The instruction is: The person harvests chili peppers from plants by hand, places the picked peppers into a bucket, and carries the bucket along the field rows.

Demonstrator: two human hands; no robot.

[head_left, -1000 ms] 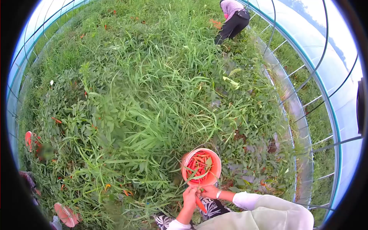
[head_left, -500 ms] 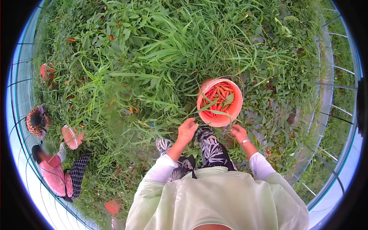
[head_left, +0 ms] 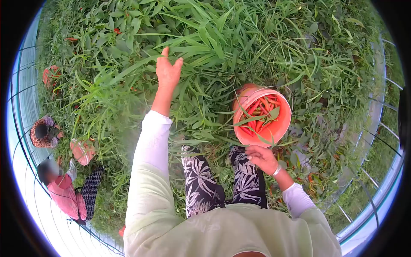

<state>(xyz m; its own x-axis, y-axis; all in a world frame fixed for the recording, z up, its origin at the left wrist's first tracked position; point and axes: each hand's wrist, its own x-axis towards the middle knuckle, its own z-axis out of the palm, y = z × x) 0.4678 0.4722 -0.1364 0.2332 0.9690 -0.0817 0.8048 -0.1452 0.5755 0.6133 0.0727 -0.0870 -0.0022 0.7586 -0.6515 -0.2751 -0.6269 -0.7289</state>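
My left hand (head_left: pixel 168 72) reaches out over the leafy plants, thumb and a finger spread, with nothing visible in it. Long grass blades (head_left: pixel 205 43) stand just beyond its fingers. Close to my legs a pink-red bucket (head_left: pixel 283 128) leans among the plants, its mouth tilted toward me. Red chili peppers (head_left: pixel 260 112) lie inside it, with a few green leaves on top. My right hand (head_left: pixel 263 159) is just below the bucket's near rim, fingers loosely apart; whether they touch the rim I cannot tell.
Two people (head_left: pixel 64 197) crouch or sit among the plants at the left, a pale red bucket (head_left: pixel 82 152) beside them. Another red container (head_left: pixel 51 76) stands farther up. Red peppers (head_left: pixel 117 31) hang in the foliage. A curved greenhouse frame (head_left: pixel 387 124) borders the right side.
My left hand has moved from beside the bucket up and left, its fingers now spread. My right hand has shifted slightly down. The bucket appears farther right and more tilted.
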